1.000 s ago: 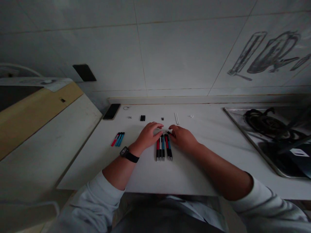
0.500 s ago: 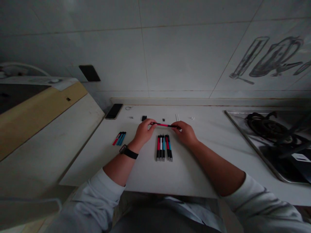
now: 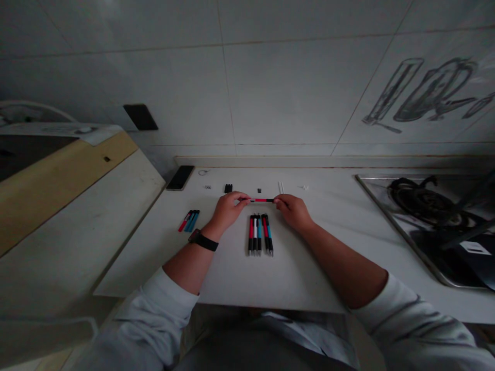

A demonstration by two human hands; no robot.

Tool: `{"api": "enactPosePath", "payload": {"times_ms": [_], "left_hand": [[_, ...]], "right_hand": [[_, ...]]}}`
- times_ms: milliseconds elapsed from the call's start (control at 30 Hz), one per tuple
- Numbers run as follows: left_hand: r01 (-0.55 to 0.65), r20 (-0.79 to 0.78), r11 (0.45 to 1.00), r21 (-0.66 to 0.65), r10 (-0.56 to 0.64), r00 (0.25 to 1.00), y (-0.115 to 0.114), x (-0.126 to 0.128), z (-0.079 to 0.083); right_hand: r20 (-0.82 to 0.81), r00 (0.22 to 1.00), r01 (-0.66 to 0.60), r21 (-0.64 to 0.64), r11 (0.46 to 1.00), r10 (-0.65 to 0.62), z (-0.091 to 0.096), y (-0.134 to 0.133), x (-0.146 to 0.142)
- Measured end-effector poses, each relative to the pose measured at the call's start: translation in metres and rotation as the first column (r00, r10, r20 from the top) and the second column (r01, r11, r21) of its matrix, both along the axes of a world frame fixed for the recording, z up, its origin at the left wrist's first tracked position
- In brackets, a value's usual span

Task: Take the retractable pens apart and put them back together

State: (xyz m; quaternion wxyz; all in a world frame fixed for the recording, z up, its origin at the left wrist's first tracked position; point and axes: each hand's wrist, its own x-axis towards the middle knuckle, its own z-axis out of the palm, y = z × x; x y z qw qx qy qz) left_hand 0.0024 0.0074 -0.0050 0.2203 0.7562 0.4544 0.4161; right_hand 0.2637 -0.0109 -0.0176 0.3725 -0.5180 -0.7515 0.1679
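Between my two hands a red and black pen [image 3: 261, 200] is held level above the white counter. My left hand [image 3: 229, 207] pinches its left end, and my right hand [image 3: 292, 208] grips the right end; both tips are hidden by fingers. Just below lie several pens [image 3: 259, 235] side by side, with red, white and blue barrels and black grips. To the left are short red and blue pen barrels [image 3: 189, 220]. Along the back sit small black pieces [image 3: 228, 188], a tiny black part [image 3: 259, 190], thin white refills [image 3: 280, 186], small clear bits [image 3: 305, 187] and little springs [image 3: 208, 187].
A phone [image 3: 180, 178] lies at the counter's back left, beside a ring-shaped item [image 3: 203, 172]. A white cabinet-like box [image 3: 96, 206] borders the left side. On the right is a gas stove [image 3: 415, 226]. A tiled wall [image 3: 278, 93] rises behind.
The pen has turned from a slight slant to nearly level, its right end rising a little against the left. My hands stay on both ends. The view has shifted slightly.
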Motion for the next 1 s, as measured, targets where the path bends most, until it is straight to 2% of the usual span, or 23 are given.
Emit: {"api": "enactPosePath", "payload": {"times_ms": [200, 467, 667, 867, 1000], "left_hand": [[-0.011, 0.049, 0.988, -0.153, 0.018, 0.999, 0.000, 0.000, 0.007], [-0.003, 0.096, 0.978, -0.210, 0.024, 0.995, -0.001, 0.001, 0.010], [-0.021, 0.096, 0.993, -0.116, 0.032, 0.995, -0.002, 0.001, 0.005], [0.057, 0.018, 0.996, 0.068, -0.058, 0.998, -0.004, 0.000, 0.005], [0.077, -0.015, 0.994, 0.073, -0.076, 0.997, -0.003, -0.001, 0.004]], "right_hand": [[-0.057, 0.998, 0.040, 0.045, 0.998, -0.037, 0.003, -0.003, -0.001], [-0.036, 0.999, 0.034, 0.136, 0.990, -0.030, 0.006, -0.008, -0.003], [0.023, 1.000, 0.001, 0.053, 0.999, -0.003, 0.005, -0.004, -0.003], [0.026, 0.999, -0.022, -0.033, 0.999, 0.023, 0.007, -0.006, -0.002], [-0.003, 1.000, -0.003, -0.090, 0.996, 0.003, 0.009, -0.009, -0.002]]}}
